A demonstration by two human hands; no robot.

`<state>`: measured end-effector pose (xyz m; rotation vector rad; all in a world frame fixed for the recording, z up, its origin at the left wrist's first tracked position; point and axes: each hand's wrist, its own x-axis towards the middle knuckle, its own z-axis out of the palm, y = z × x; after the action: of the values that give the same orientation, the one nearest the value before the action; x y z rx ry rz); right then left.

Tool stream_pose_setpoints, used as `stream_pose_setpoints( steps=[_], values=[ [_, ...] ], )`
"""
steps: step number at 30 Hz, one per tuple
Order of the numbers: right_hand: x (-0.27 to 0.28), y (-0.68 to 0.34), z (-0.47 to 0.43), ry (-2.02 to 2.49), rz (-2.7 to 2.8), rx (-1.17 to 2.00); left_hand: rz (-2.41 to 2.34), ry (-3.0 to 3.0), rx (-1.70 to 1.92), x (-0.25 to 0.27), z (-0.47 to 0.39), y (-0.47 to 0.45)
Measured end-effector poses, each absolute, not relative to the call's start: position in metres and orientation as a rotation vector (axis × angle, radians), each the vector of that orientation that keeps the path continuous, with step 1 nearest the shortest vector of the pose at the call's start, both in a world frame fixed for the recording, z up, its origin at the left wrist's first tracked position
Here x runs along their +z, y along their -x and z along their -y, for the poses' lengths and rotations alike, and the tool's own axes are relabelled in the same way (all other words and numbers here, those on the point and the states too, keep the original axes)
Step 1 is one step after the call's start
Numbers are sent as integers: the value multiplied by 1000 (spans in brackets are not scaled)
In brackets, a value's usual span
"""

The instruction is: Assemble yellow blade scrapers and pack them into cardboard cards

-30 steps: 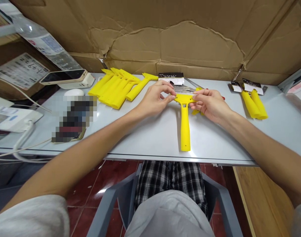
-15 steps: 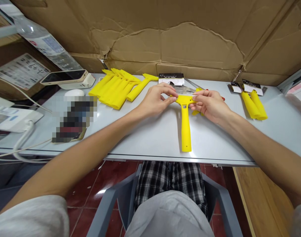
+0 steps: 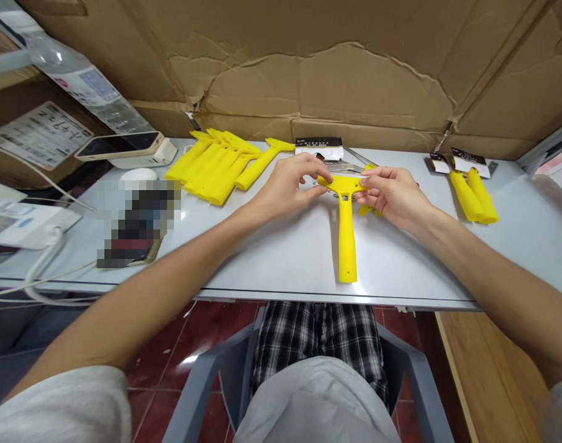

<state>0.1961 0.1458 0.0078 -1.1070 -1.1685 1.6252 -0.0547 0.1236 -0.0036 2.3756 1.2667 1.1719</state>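
A yellow T-shaped scraper handle (image 3: 347,240) points toward me, with its wide head at the far end. My left hand (image 3: 296,184) has the head's left corner between thumb and forefinger. At the right corner, my right hand (image 3: 391,192) pinches the head between thumb and fingers. Just behind the head lie metal scissors or a similar steel tool (image 3: 345,167), partly hidden. A black-and-white packaging card (image 3: 319,148) is beyond my left fingers. Other yellow pieces (image 3: 366,210) show in part under my right hand.
Several yellow scraper handles (image 3: 216,169) lie in a row at back left, with one (image 3: 265,163) beside them. Two carded yellow scrapers (image 3: 474,195) are at right. Phones (image 3: 124,144), a white mouse (image 3: 139,177) and cables occupy the left. Cardboard (image 3: 327,80) walls the back.
My left thumb and forefinger have parted a little at the head's left corner. Dark markings now show behind the head near the neck. The right hand keeps its pinch.
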Motion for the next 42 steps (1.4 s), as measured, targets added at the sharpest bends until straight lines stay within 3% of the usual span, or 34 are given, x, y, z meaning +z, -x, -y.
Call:
stream_pose_setpoints(
  steps=[25,31,42],
  values=[
    [9,-195,-147,1108,1152,1612,-1277,-2482,1234,-9,-125,53],
    [8,-191,-143,1133,1052,1597,-1434,-2094,1396,-6,-115,42],
    [11,-188,-136,1096,1037,1646,-1402,-1785,1236,-6,-92,17]
  ],
)
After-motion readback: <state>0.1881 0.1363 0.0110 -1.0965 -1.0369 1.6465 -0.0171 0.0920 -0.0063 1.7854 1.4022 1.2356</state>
